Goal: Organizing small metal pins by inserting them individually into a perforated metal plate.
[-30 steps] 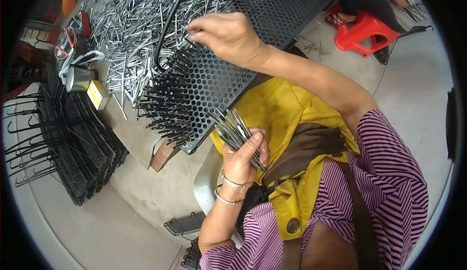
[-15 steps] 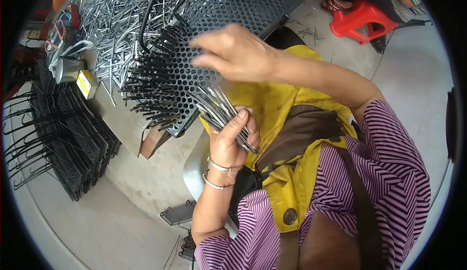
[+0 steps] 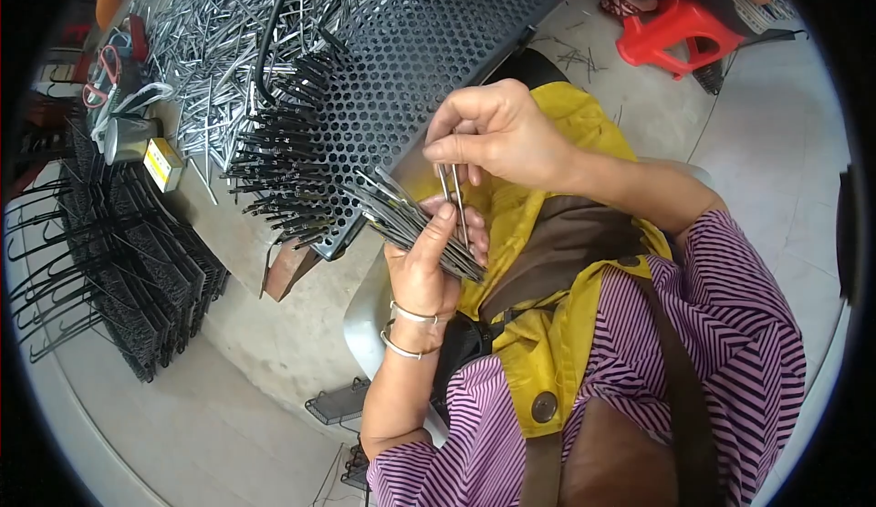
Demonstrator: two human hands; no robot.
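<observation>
My left hand [image 3: 426, 256] is wrapped round a bundle of thin metal rods [image 3: 394, 217], whose ends fan out toward the upper left. Above it, my right hand [image 3: 502, 137] pinches two slim metal rods [image 3: 459, 201] between thumb and fingers; their lower ends reach down beside the bundle at my left fingers. Just beyond my hands lies a black perforated metal rack [image 3: 397, 69] full of round holes. Along its left end, many dark-tipped rods [image 3: 283, 156] stand crowded together in the holes.
A large heap of loose metal rods [image 3: 214, 46] covers the table behind the rack. Beside it are a metal cup [image 3: 123, 140], a small yellow-white box [image 3: 164, 164] and scissors [image 3: 111, 64]. Stacked black hooked racks [image 3: 137, 261] stand at left; a red stool [image 3: 675, 37] is far right.
My right hand has come back from over the rack to the bundle and now pinches two rods. My left hand stays in place with the bundle.
</observation>
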